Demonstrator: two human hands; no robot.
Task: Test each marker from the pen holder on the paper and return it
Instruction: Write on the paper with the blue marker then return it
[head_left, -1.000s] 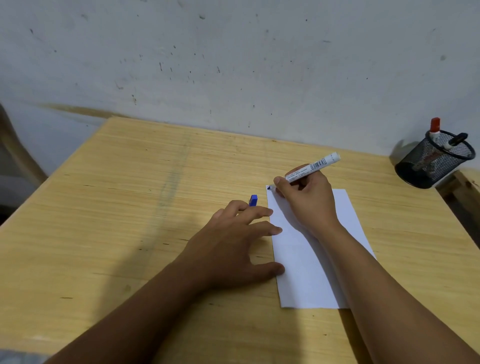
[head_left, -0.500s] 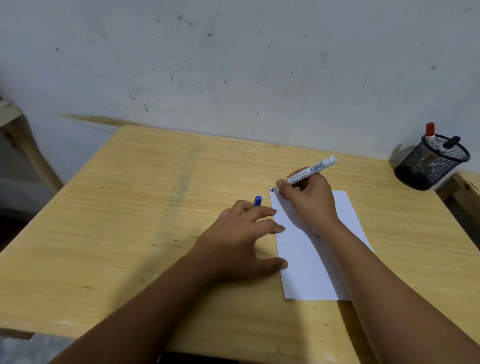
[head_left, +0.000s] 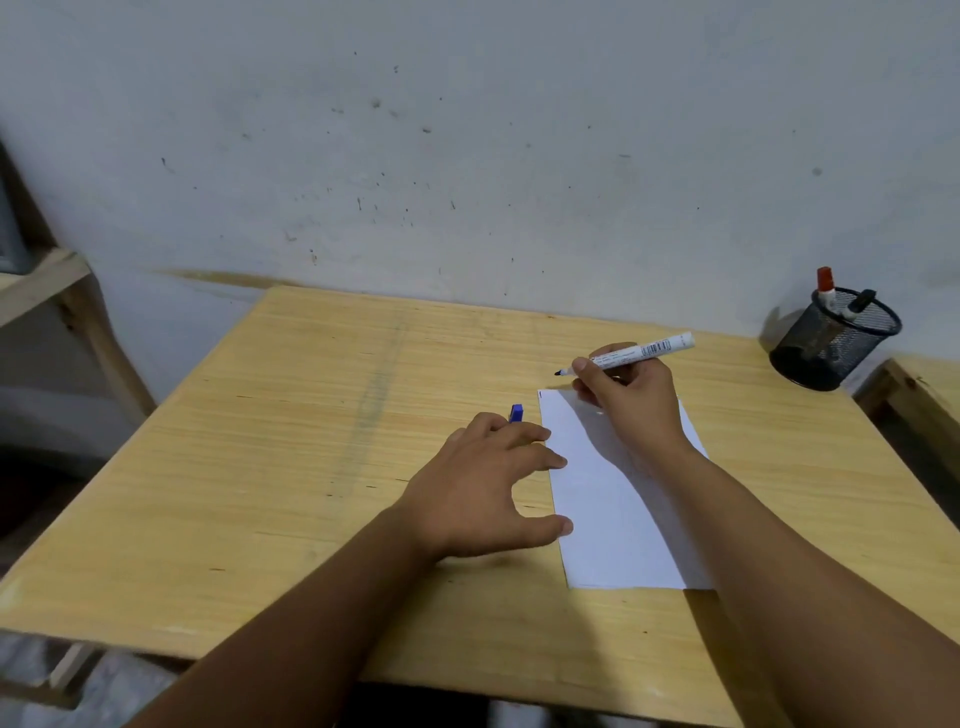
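A white sheet of paper (head_left: 608, 499) lies on the wooden table (head_left: 311, 441) with a tiny blue mark (head_left: 540, 395) at its far left corner. My right hand (head_left: 631, 400) grips an uncapped white marker (head_left: 636, 353); its dark tip hovers just beyond that corner, off the sheet. My left hand (head_left: 483, 483) rests on the table with thumb and fingertips touching the paper's left edge, and a blue cap (head_left: 515, 413) sticks up between its fingers. The black mesh pen holder (head_left: 831, 348) stands at the far right by the wall, holding a red-capped marker (head_left: 825, 283) and a black-capped marker (head_left: 860, 304).
The table backs onto a stained white wall (head_left: 467, 156). A wooden frame (head_left: 62, 291) stands off the table's left side, and another wooden surface (head_left: 924, 384) adjoins the right edge near the pen holder.
My right hand has lifted the marker's tip off the paper's far left corner and tilted it flatter. My left hand has stayed in place on the paper's edge.
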